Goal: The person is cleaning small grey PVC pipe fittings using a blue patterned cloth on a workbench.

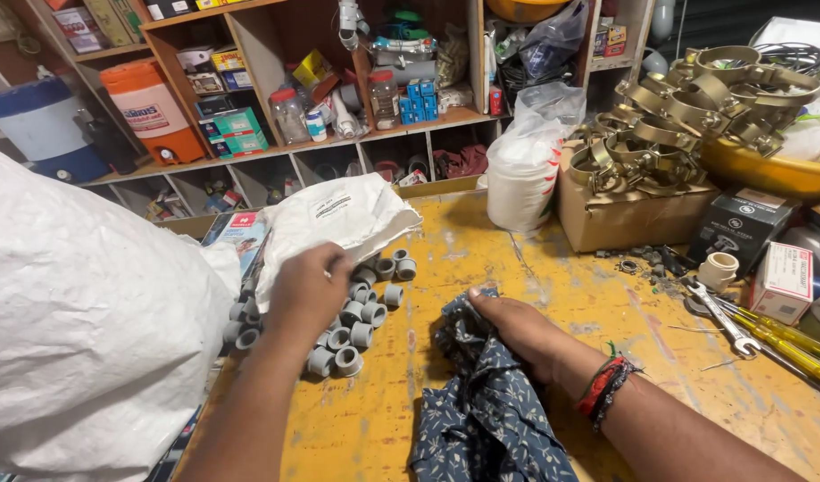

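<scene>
The left hand (307, 290) lies knuckles-up over the heap of short grey plastic pipe fittings (352, 326), fingertips hidden, so its grip cannot be told. The right hand (517, 330) presses flat, fingers loosely curled, onto the crumpled dark blue leaf-patterned cloth (486, 411) on the worn yellow table (517, 259).

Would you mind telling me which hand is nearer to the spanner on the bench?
Right. The right hand rests on the patterned cloth, left of the spanner; the left hand is farther left, over the grey fittings.

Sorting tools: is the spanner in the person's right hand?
No, the right hand rests on the patterned cloth; the spanner lies apart.
</scene>
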